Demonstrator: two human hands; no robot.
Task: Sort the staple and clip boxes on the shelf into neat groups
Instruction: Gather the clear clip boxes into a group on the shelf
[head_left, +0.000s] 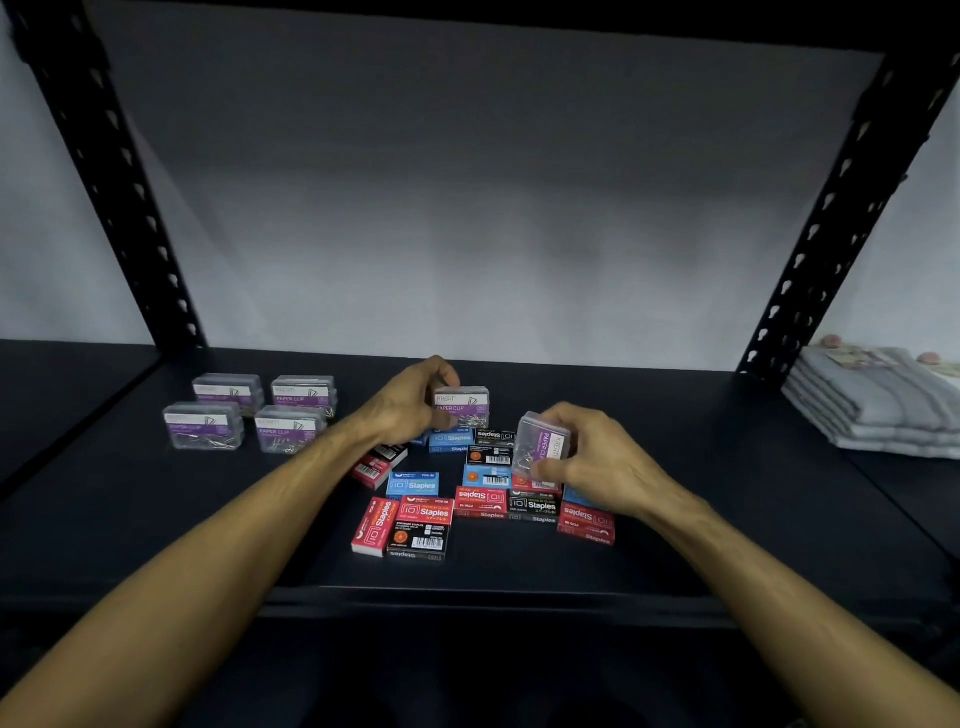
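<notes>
My left hand (410, 400) grips one clear "KREATI PAPER CLIP" box (462, 408); my right hand (597, 457) grips a second clip box (540, 441), both above the staple boxes (426, 512) mid-shelf. Four more clip boxes (249, 410) sit grouped at left; the red, blue and black cartons read "Staples".

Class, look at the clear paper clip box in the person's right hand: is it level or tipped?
Tipped. The right hand grips the clear paper clip box with its label running sideways.

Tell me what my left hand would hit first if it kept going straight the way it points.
Probably nothing. The left hand, gripping a clear paper clip box, points toward the back of the shelf, which looks bare up to the wall, though depth is hard to judge.
</notes>
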